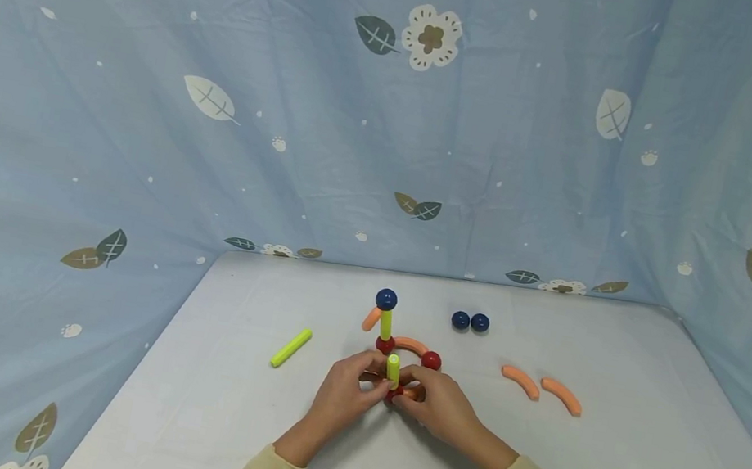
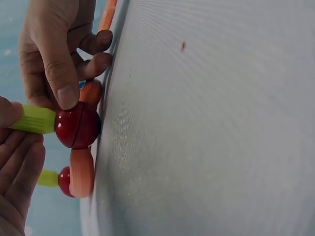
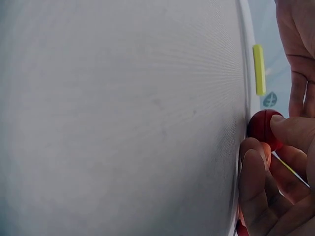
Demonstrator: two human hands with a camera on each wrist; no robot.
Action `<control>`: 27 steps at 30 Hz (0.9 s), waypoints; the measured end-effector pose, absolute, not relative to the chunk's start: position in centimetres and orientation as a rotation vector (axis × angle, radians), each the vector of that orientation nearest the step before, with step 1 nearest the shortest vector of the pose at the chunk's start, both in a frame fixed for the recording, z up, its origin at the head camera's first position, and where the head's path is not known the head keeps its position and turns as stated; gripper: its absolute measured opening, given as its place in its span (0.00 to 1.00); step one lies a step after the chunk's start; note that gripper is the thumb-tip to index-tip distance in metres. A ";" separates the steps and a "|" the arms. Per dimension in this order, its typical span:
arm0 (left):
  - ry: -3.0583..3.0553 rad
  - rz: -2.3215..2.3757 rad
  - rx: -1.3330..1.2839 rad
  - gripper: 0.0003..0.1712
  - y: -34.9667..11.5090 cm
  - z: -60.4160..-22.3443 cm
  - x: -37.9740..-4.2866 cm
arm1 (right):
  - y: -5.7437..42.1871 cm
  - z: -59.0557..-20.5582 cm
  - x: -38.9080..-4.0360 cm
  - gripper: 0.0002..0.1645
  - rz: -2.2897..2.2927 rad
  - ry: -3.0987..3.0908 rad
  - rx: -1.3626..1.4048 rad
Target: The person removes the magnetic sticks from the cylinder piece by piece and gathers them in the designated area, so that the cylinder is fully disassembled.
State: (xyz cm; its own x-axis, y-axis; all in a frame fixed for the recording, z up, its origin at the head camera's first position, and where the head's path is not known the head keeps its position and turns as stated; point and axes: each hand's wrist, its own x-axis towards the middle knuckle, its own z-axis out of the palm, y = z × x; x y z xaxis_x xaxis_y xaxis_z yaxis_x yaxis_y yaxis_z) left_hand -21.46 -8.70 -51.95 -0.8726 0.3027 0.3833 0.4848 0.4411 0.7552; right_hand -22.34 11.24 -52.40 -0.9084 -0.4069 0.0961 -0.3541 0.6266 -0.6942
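A toy frame of orange curved rods (image 1: 411, 345) and red balls (image 1: 431, 360) lies on the table. At its near corner is a red ball (image 2: 78, 125) with a yellow-green rod (image 1: 393, 370) standing upright in it. My left hand (image 1: 347, 391) pinches that rod just above the ball. My right hand (image 1: 440, 405) grips the same red ball, its thumb pressed on the ball and its fingers around the adjoining orange rod (image 2: 91, 92). On the far left corner another yellow-green rod (image 1: 386, 325) carries a blue ball (image 1: 386, 299), from which an orange rod (image 1: 371, 319) juts out.
A loose yellow-green rod (image 1: 291, 348) lies left of the frame. Behind it on the right sit two blue balls (image 1: 470, 322). Two orange curved rods (image 1: 541, 389) lie on the right of the white table (image 1: 225, 425). A blue patterned curtain (image 1: 296, 88) hangs around the table.
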 end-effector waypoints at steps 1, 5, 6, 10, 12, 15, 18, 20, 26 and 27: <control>-2.498 -1.402 -0.690 0.12 -8.7 -52.0 -21.4 | 11.2 -52.4 -22.3 0.13 -1.155 2.775 -0.653; -2.501 -1.355 -0.669 0.12 -8.6 -51.9 -21.5 | 11.2 -52.4 -22.4 0.13 -1.150 2.778 -0.659; -2.501 -1.337 -0.657 0.12 -8.6 -51.8 -21.5 | 11.2 -52.4 -22.4 0.13 -1.155 2.773 -0.657; -2.509 -1.274 -0.610 0.12 -8.6 -51.5 -21.5 | 11.3 -52.3 -22.4 0.14 -1.170 2.751 -0.647; -2.518 -1.277 -0.603 0.12 -8.7 -51.4 -21.5 | 11.3 -52.3 -22.3 0.14 -1.171 2.747 -0.644; -2.518 -1.287 -0.624 0.12 -8.9 -51.4 -21.3 | 11.3 -52.3 -22.3 0.14 -1.168 2.746 -0.643; -2.500 -1.293 -0.651 0.13 -9.2 -51.4 -21.0 | 11.3 -52.3 -22.3 0.14 -1.166 2.751 -0.645; -2.489 -1.290 -0.658 0.14 -9.6 -51.4 -20.9 | 11.3 -52.3 -22.3 0.14 -1.165 2.753 -0.646; -2.498 -1.285 -0.592 0.14 -11.7 -51.6 -20.3 | 11.2 -52.4 -22.3 0.15 -1.172 2.734 -0.626; -2.496 -1.271 -0.578 0.15 -12.1 -51.6 -20.3 | 11.2 -52.4 -22.3 0.15 -1.170 2.733 -0.625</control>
State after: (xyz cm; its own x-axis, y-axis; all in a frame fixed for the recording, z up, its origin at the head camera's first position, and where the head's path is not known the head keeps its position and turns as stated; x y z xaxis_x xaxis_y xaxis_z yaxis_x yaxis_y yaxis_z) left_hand -20.25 -12.12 -51.62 -0.8806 0.2224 0.4184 0.4692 0.5326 0.7044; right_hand -22.26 11.24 -52.45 -0.9103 -0.4089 0.0649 -0.3292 0.6199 -0.7123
